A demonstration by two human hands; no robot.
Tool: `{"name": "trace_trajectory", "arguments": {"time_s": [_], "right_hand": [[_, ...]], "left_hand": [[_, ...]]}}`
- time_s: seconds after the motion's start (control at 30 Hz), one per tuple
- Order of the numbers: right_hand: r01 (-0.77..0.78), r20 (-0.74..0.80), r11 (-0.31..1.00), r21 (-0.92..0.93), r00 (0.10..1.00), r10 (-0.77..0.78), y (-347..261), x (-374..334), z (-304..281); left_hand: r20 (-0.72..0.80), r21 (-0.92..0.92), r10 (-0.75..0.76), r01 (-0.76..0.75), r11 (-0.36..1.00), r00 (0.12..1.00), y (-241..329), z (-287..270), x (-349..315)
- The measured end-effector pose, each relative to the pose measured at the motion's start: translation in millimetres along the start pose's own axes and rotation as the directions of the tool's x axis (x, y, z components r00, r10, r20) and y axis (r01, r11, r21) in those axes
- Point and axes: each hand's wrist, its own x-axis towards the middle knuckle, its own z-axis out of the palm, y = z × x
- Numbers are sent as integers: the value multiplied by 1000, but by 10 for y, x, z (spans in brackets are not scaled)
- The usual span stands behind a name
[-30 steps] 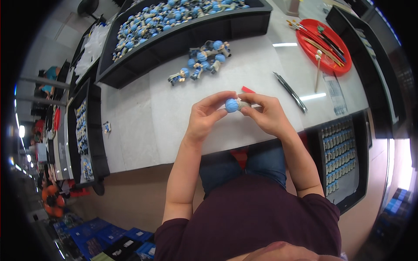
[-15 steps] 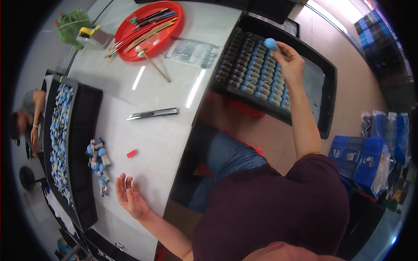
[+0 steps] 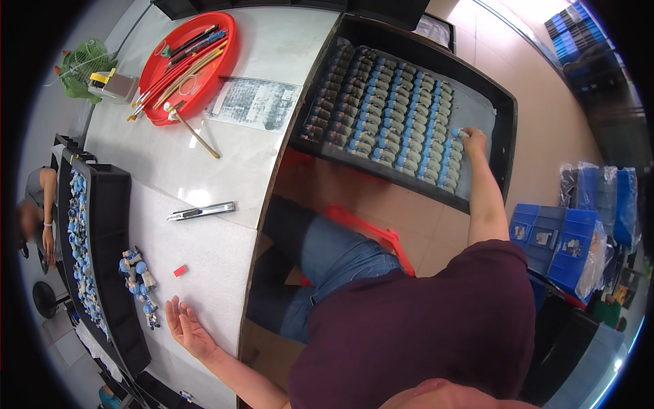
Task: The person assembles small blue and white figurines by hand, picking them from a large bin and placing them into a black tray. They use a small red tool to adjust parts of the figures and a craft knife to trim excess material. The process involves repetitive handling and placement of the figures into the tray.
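Observation:
My right hand [image 3: 475,142] reaches into a black tray [image 3: 505,136] on the right, its fingers closed on a small blue-topped figurine [image 3: 458,131]. This figurine sits low at the right end of the rows of lying figurines [image 3: 398,116]; whether it touches the tray's liner I cannot tell. My left hand [image 3: 187,332] rests palm up over the white table [image 3: 211,273], fingers apart and holding nothing. Beside it lies a loose cluster of blue and white figurines [image 3: 139,276]. A small red block [image 3: 180,270] is just beyond my left fingertips.
A utility knife [image 3: 201,211] lies mid-table. Farther off, a red round tray [image 3: 228,51] holds brushes and sticks, near a tape dispenser [image 3: 112,85]. A black bin [image 3: 112,238] full of figurines lines the left side; another person [image 3: 44,204] sits beyond it. Blue bins [image 3: 545,235] stand right.
My right hand has lowered the figurine from above the tray to the right end of the rows. My left hand stays open near the cluster. The whole view has shifted a little.

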Motion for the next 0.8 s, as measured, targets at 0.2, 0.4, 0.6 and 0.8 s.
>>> {"name": "trace_trajectory", "arguments": {"time_s": [0.2, 0.4, 0.6, 0.8], "right_hand": [[67, 110, 996, 63, 991, -74, 42, 130, 117], [252, 162, 964, 81, 951, -262, 471, 475, 436], [340, 288, 938, 62, 894, -343, 568, 607, 518], [249, 105, 942, -225, 967, -231, 189, 634, 372]], "left_hand": [[-8, 18, 6, -5, 1000, 1000, 0, 52, 9], [-145, 33, -1, 6, 999, 989, -52, 62, 2], [-81, 2, -58, 58, 998, 995, 166, 119, 4], [-11, 366, -92, 89, 926, 996, 255, 206, -72]]}}
